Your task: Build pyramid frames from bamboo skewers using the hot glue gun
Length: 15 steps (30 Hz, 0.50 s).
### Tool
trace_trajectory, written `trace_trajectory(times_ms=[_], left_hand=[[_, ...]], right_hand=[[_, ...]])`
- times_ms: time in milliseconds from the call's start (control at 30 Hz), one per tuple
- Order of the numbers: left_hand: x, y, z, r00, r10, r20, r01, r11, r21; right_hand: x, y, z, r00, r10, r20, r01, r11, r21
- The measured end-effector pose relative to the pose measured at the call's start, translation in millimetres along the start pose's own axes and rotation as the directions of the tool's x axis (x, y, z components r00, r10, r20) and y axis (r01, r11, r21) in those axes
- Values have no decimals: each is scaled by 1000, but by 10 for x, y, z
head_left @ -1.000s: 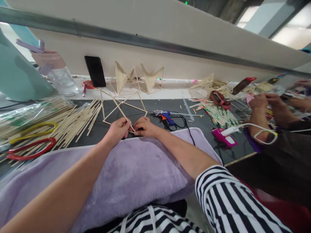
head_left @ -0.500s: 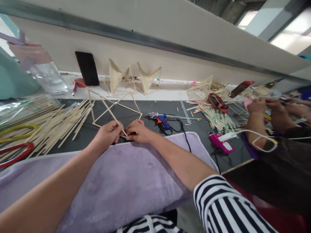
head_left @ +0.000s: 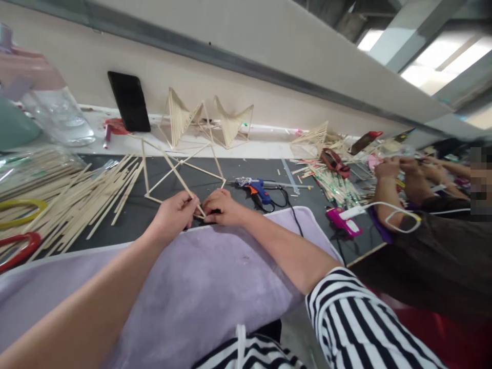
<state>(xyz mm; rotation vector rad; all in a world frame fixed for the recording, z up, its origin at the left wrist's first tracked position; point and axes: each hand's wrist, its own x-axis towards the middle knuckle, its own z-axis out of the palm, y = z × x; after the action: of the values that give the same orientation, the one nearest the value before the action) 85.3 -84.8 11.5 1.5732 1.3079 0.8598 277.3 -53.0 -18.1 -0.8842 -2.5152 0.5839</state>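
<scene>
A frame of thin wooden sticks (head_left: 175, 171) stands on the dark table, its near corner between my two hands. My left hand (head_left: 177, 211) is closed, thumb and fingers pinching a slanting stick close to that corner. On the other side, my right hand (head_left: 223, 207) has its fingers curled in and pressed on the frame's near corner joint; the fingertips are partly hidden. Just right of the frame lies a blue glue gun (head_left: 258, 190) with an orange trigger, its nozzle pointing left near a corner of the frame.
Loose wooden sticks (head_left: 103, 192), yellow and red scissor handles (head_left: 23, 241) lie left. Finished stick models (head_left: 230, 120) and a phone (head_left: 129, 102) stand against the wall. A pink power socket (head_left: 344, 223) sits right, near a co-worker's arm (head_left: 386, 189). Purple cloth (head_left: 200, 287) covers the front edge.
The view has turned slightly to the right, so most things sit a little further left. Both hands keep their hold on the stick frame, with hardly any movement.
</scene>
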Motion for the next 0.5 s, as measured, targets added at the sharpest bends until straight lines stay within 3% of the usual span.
trace_trajectory(times_ms=[133,333,500], left_hand=[[-8,28,-1,1000,11,28,-9,999,-52],[0,-2,14,1000,25,16,-25,1000,-5],[-9,3,35,999,43,33,-40,996,-77]], right_hand=[[1,69,19,997,-78,-23,78,997,21],[-31,22,-18,997,-79,21,79,997,11],[-68,13,-26,997,-76,-15,76,997,-1]])
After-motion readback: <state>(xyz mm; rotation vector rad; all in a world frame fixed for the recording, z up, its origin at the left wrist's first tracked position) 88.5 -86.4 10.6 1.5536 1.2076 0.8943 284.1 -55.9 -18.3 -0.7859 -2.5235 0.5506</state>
